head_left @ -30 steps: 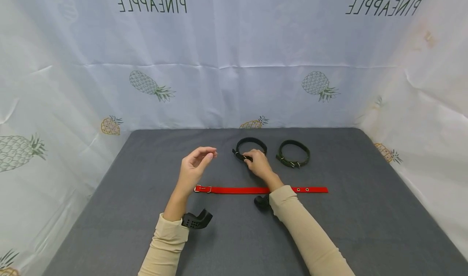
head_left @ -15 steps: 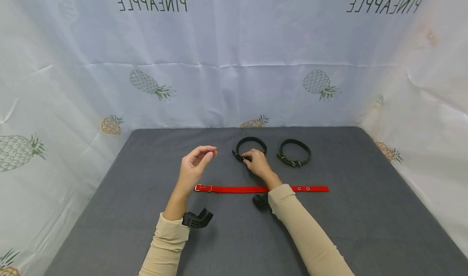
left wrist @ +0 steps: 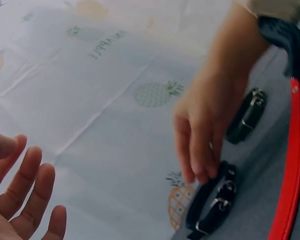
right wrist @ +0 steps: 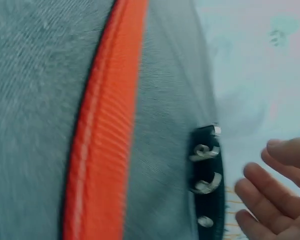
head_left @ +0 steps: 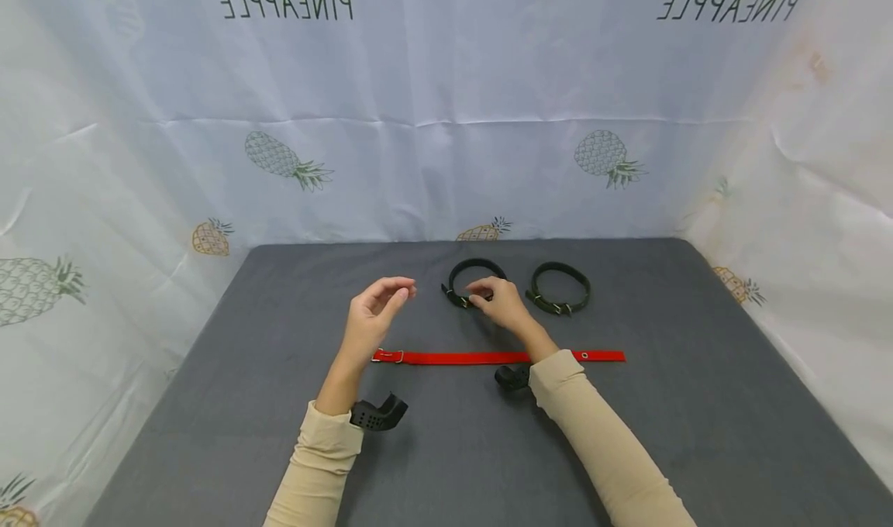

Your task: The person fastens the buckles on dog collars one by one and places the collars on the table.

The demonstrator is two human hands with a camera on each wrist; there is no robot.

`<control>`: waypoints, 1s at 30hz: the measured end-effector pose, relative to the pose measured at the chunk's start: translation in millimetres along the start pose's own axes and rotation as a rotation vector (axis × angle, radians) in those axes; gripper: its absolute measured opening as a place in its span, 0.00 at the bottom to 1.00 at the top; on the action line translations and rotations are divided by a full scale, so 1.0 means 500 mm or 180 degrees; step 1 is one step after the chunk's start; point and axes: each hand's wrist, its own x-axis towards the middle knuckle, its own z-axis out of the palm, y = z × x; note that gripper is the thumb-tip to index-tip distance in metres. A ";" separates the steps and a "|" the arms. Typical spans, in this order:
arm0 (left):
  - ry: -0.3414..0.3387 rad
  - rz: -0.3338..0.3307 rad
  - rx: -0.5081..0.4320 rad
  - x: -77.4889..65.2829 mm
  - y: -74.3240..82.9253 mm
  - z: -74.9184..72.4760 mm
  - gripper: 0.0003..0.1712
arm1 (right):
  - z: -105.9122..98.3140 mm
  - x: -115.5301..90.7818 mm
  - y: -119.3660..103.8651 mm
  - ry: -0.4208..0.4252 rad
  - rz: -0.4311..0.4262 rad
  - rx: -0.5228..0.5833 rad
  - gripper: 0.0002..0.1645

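A black buckled collar, fastened into a ring, lies toward the back of the table. My right hand hovers just above its near right side, fingers loosely bent. In the right wrist view a gap shows between the hand and the black collar with its metal buckle. My left hand is raised in the air left of the collars, fingers relaxed and holding nothing. To the right lies a dark green collar, also buckled into a ring. A red collar stretches out flat in front, partly hidden by my right wrist.
Grey cloth covers the table. White curtains printed with pineapples hang behind it and at both sides. Each wrist carries a black camera mount, such as the left one.
My right hand has let go of the black collar and moved slightly up and to the right. The black collar stays in place, and the left hand has hardly moved.
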 end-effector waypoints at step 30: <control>-0.0577 -0.1027 0.1361 -0.074 -0.061 -0.114 0.18 | -0.216 -0.229 0.145 -0.0164 0.0294 0.0587 0.20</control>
